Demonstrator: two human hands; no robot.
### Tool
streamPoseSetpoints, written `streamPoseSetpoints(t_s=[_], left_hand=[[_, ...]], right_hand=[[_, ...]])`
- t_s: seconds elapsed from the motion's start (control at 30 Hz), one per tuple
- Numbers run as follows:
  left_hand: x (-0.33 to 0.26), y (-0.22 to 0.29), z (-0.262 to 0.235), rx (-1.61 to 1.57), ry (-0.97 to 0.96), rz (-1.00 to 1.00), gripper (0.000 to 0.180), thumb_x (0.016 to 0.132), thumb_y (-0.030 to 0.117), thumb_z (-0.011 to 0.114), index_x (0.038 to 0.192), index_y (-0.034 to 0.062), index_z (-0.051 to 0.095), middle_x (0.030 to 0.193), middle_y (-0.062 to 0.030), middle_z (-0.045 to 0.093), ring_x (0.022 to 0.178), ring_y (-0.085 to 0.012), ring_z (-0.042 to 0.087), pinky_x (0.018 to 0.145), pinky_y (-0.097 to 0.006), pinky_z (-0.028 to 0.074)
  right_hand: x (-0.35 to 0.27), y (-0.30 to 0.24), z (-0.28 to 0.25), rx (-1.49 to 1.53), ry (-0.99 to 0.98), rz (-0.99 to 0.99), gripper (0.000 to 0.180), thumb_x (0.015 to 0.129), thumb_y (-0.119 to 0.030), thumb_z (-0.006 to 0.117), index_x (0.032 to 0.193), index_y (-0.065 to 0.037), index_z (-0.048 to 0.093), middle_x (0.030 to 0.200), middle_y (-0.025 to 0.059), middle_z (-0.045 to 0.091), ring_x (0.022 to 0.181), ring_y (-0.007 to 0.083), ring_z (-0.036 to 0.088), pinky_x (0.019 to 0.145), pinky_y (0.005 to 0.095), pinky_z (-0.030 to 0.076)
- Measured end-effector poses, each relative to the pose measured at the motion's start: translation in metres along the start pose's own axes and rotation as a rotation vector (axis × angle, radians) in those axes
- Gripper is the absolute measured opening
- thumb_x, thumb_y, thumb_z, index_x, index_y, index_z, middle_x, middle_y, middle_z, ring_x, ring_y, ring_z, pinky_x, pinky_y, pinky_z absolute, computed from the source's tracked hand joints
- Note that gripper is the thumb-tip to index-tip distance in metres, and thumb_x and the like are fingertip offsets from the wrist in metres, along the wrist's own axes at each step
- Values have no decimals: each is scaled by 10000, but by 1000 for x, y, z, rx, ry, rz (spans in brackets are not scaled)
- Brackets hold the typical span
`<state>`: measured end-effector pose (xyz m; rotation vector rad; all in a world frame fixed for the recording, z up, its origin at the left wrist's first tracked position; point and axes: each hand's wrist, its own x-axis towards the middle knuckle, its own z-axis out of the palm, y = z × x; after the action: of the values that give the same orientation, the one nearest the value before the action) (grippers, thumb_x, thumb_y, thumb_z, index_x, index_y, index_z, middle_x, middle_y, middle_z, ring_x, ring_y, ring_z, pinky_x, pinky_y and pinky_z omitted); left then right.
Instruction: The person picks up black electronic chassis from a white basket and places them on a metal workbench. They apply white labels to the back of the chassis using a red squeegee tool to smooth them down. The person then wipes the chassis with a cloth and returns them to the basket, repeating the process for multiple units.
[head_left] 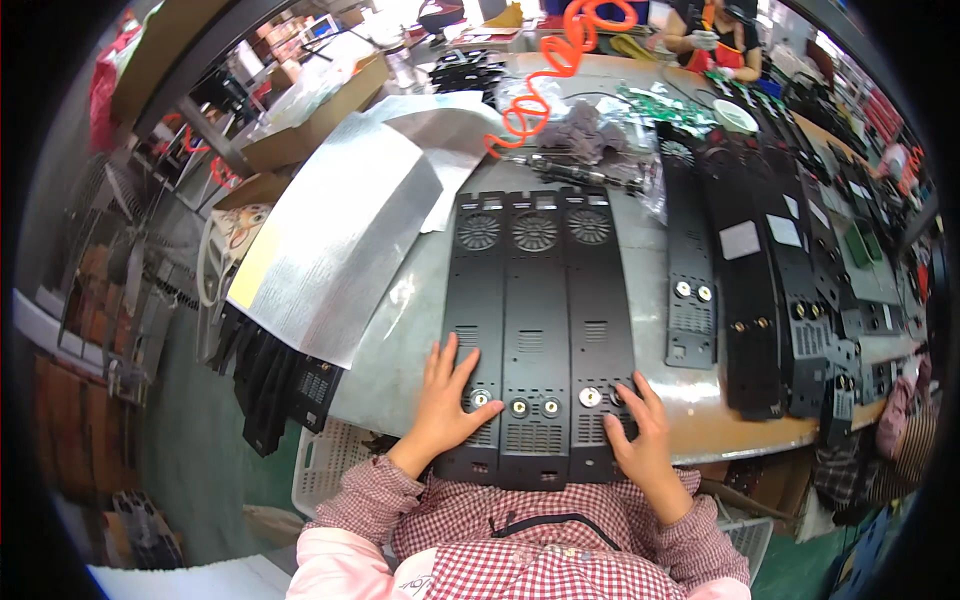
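Three long black panels lie side by side in front of me: a left panel (473, 295), a middle panel (535, 300) and a right panel (598, 280). Each has a round fan grille at its far end and round metal fittings (519, 408) near its close end. My left hand (446, 402) rests spread on the left panel, its thumb by a fitting. On the right panel's outer edge lies my right hand (643, 435), fingers apart around a fitting that they partly cover. Neither hand visibly grips anything.
Silvery sheets (340, 220) lie on the left over stacked black parts (290, 385). A black power screwdriver (585, 172) lies beyond the panels, below a coiled orange hose (530, 110). More black panels (690, 270) line the right side. A co-worker (720, 40) sits across the table.
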<state>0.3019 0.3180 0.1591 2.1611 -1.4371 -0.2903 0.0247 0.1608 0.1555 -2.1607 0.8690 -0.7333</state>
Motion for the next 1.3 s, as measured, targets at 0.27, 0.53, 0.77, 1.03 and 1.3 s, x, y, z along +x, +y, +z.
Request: streamPoseSetpoints(t_s=[0.27,0.53,0.77,1.03,1.3], left_hand=[[76,-14,-86,388,424,99,660,918,322,638,1467,51,393,1590,-207,227,1488,-445,119,1155,-640,37],[183,-132,-237,650,653,-549,428,913,319,619,1272,87,587,1495,-182,400,1479,-450,104,1155,-648,77],[109,-20,-235,492,682,157,119,959,73,499,1015,73,604,991,-99,683,885,-302,649,1013,-442,433],[-4,56,-185,559,331,539,179,819,100,599,992,67,632,808,-16,578,798,-171,610,1127,-493,308],[-17,46,-160,390,248,494,72,843,29,606,908,53,588,736,-30,539,725,-221,586,1105,-504,330]], right_hand=[[0,2,0,-65,64,-29,419,820,-74,675,1222,21,606,1389,235,519,1314,420,457,1097,491,354],[0,0,4,-77,126,-45,395,834,-68,663,1213,29,608,1358,225,545,1305,417,469,1097,491,355],[14,-23,-13,-250,208,-246,401,824,-40,656,1224,-26,624,1379,191,542,1329,412,457,1136,519,298],[79,-184,2,-396,164,-767,442,764,-157,760,1191,-92,668,1289,123,621,1329,334,485,1143,552,277],[90,-188,25,-115,-123,-753,268,775,-66,712,1042,-69,687,785,23,576,730,211,582,701,373,443]])
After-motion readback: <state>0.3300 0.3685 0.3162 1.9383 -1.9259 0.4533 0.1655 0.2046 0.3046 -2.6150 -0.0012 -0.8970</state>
